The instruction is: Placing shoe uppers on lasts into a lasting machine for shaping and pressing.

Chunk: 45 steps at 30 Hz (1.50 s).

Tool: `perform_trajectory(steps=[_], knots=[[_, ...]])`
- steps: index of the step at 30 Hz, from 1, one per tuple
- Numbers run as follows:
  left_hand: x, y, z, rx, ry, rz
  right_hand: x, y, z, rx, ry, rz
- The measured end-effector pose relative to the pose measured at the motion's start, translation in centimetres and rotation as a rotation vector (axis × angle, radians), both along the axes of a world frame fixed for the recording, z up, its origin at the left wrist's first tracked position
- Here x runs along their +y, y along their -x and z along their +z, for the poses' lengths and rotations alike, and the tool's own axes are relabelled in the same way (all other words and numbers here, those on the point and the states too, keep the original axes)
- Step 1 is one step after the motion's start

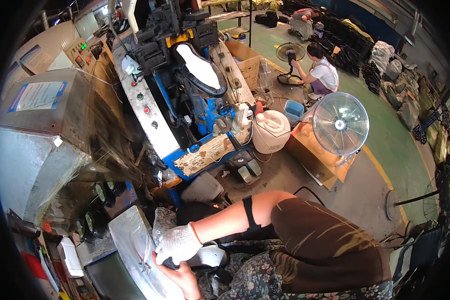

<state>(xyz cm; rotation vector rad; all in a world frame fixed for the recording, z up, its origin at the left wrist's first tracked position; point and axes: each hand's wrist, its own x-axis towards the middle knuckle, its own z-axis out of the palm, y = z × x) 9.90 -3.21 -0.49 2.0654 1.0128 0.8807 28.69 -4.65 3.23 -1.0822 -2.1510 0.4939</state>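
Note:
My right hand [177, 243], in a white knitted glove with an orange cuff, is closed over a small dark piece [171, 262] at the edge of a metal-topped bench. From below, my bare left hand [182, 280] has its fingers curled around the same piece. Most of it is hidden, so its kind cannot be told. Beside the hands, on the shiny bench top [130, 232], lies a metal hand tool [145, 266] with curved jaws. A whitish rounded thing [210, 256] shows past my gloved wrist, above the floral cloth [250, 275] on my lap.
Ahead stands a blue-framed machine [172, 160] holding an upturned black shoe [210, 87] with a white bottom. Foot pedals [245, 172], a white bucket [271, 131] and a fan [340, 124] on a carton stand right of it. Dark shoes [92, 222] sit left. Another person [322, 75] crouches farther off.

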Motion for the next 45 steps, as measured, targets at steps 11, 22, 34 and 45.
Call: perform_trajectory(steps=[11,22,34,45], knots=[[6.7,1.6,-1.2,-0.292,0.65,-0.1,-7.4,1.0,-6.7,0.368,0.39,-0.603],[3.7,3.1,-2.9,-0.428,0.765,0.076,-6.8,2.3,-9.9,1.651,1.419,-0.188],[5.2,3.4,-2.8,-0.368,0.769,-0.093,-4.8,3.9,-4.1,-0.225,0.483,-0.286],[6.1,3.7,-3.7,-0.331,0.854,-0.26,-7.8,2.9,-11.5,0.781,1.061,-0.241]])
